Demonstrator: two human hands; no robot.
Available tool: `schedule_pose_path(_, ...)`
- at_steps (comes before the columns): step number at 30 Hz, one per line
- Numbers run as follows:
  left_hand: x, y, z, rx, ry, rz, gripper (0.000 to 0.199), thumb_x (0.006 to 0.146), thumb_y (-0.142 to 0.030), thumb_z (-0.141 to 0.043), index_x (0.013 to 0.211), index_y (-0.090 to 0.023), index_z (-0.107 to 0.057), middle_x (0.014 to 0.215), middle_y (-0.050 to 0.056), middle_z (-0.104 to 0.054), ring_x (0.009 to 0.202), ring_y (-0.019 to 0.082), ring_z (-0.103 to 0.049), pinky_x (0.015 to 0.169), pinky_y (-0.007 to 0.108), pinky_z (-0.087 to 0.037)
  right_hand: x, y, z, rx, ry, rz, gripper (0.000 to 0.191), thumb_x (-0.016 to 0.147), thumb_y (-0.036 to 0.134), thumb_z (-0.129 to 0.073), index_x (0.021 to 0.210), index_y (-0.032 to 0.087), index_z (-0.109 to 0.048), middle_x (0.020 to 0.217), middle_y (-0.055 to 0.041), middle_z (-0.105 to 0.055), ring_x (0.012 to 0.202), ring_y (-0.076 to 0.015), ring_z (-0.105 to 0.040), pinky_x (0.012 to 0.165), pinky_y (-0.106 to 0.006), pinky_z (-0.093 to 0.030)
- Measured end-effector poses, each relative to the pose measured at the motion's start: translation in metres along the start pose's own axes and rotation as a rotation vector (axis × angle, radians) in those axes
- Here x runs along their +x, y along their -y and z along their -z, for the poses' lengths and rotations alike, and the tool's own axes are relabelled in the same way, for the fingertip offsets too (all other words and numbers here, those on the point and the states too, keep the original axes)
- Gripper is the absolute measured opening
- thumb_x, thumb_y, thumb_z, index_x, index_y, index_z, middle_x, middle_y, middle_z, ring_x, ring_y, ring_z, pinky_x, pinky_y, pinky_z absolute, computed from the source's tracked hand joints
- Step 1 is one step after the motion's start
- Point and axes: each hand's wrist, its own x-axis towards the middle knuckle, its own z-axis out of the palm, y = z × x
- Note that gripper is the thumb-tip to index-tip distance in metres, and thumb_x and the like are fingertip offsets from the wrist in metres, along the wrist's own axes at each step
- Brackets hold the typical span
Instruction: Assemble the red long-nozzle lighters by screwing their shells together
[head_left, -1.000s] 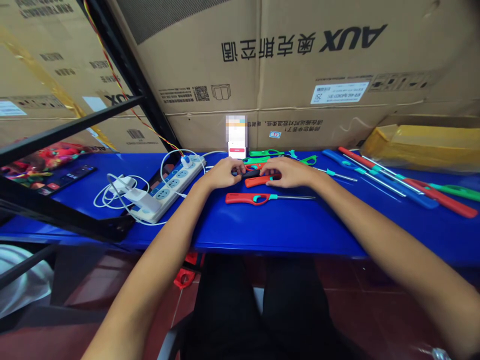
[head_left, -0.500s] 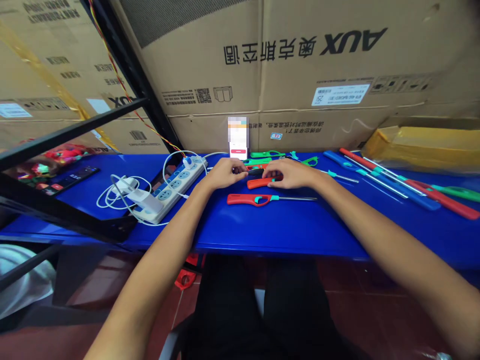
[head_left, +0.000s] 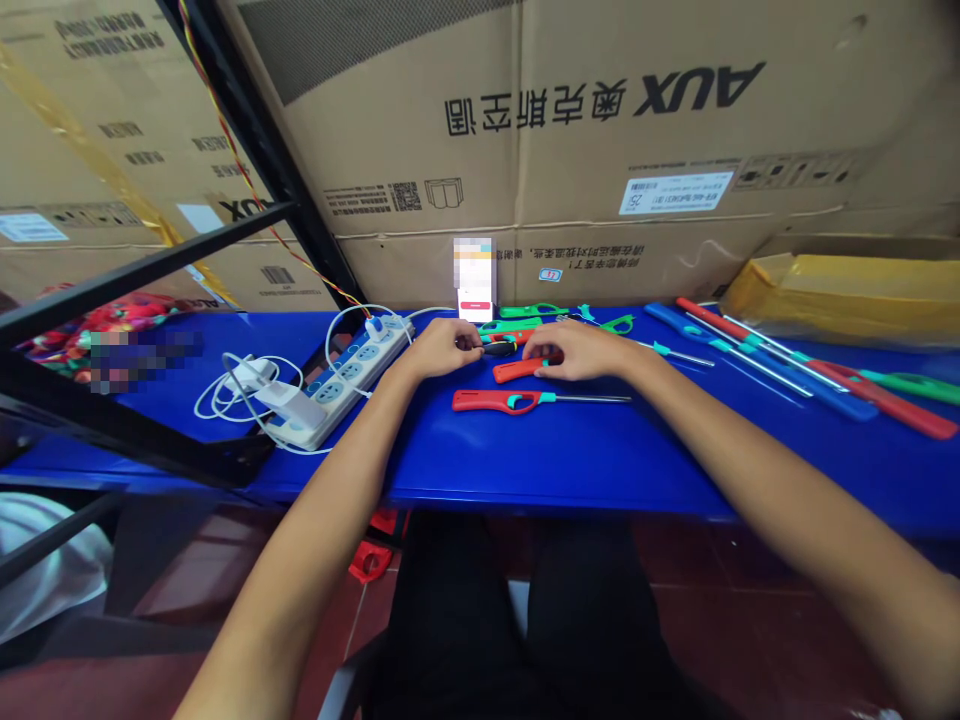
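Observation:
My left hand (head_left: 439,350) pinches a small black part (head_left: 499,349) in its fingertips at the middle of the blue table (head_left: 570,460). My right hand (head_left: 574,350) lies over a red lighter handle (head_left: 516,371), its fingers curled around it. Just in front of my hands rests a long red utility lighter (head_left: 517,400) with a teal trigger and a metal tube. Green lighter pieces (head_left: 517,325) lie behind my hands. Blue, red and green long lighters (head_left: 810,365) are spread at the right.
A white power strip (head_left: 349,380) with a white charger and cables (head_left: 262,395) sits left of my hands. A black metal shelf frame (head_left: 150,340) crosses the left side. Cardboard boxes (head_left: 600,150) stand behind the table, and a yellow package (head_left: 847,295) lies at the back right.
The view has shifted slightly. My hands stay over the same spot, and the black part now shows mostly at my left fingertips.

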Motion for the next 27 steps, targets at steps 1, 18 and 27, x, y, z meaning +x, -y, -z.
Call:
schedule_pose_path(1,-0.0002,-0.0004,0.0003,0.004,0.006,0.005,0.018,0.087,-0.032,-0.072,0.088,-0.018,-0.082,0.084,0.006,-0.082,0.076,0.019,-0.07,0.072,0.031,-0.049,0.0002,0.0,-0.0001,-0.005,-0.001,0.003,0.026,0.09,0.035,-0.073,0.113,0.027,-0.082,0.114,-0.0088,-0.083,0.095,-0.0282,-0.071,0.083,-0.044,-0.054)
schedule_pose_path(18,-0.0019,-0.0013,-0.0013,-0.057,0.084,0.037,0.029,0.092,-0.039,-0.067,0.092,-0.015,-0.084,0.076,0.004,-0.076,0.071,0.017,-0.062,0.07,0.03,-0.042,0.0007,-0.0003,0.0001,-0.02,0.011,0.021,0.024,0.091,0.03,-0.074,0.113,0.024,-0.081,0.11,-0.0093,-0.082,0.088,-0.0254,-0.07,0.079,-0.04,-0.052)
schedule_pose_path(27,0.0,0.004,-0.0052,-0.038,0.092,0.02,0.03,0.094,-0.04,-0.069,0.099,-0.016,-0.086,0.083,0.006,-0.079,0.072,0.017,-0.063,0.073,0.031,-0.045,0.0007,0.0015,-0.0004,-0.027,0.026,0.013,0.025,0.093,0.034,-0.072,0.114,0.024,-0.081,0.112,-0.0109,-0.082,0.093,-0.0276,-0.071,0.081,-0.042,-0.052)
